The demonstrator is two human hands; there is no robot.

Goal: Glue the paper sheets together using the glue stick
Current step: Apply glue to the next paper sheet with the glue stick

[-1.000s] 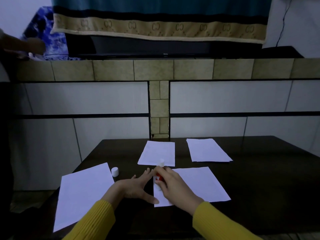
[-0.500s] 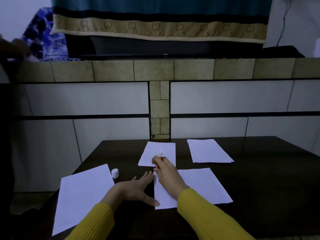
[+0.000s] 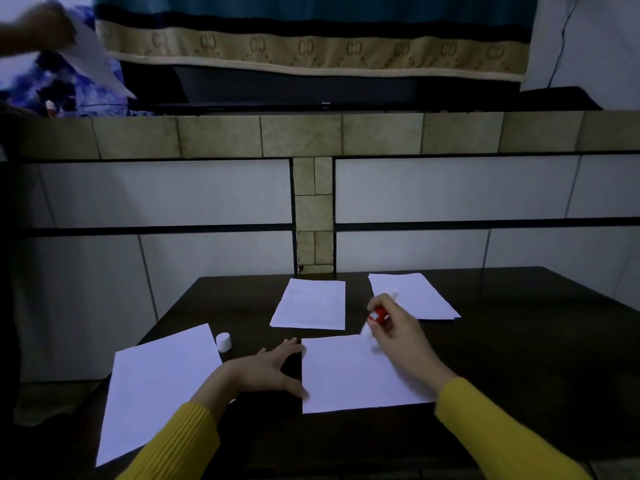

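On the dark worktop (image 3: pixel 519 341), the left hand (image 3: pixel 266 368) lies flat, fingers spread, steadying the nearest paper sheet (image 3: pixel 353 375) at its edge. The right hand (image 3: pixel 398 330) grips the uncapped glue stick (image 3: pixel 378 315) at the sheet's far corner, apparently to spread glue.

**Mustard-yellow knit sleeves, bare hands**

Both arms wear long sleeves of a mustard-yellow knit. The left sleeve (image 3: pixel 173 441) shows fine ribbing running along the arm, with a band of closer ribs at the cuff, which ends at the wrist. The right sleeve (image 3: pixel 498 431) is of the same yellow cloth and looks smoother in the dim light; its cuff also ends at the wrist. The left hand (image 3: pixel 266 370) and the right hand (image 3: pixel 398 334) are bare: no gloves, and no ring, watch or bracelet can be made out. The right hand is slightly blurred, so finer details there cannot be told.
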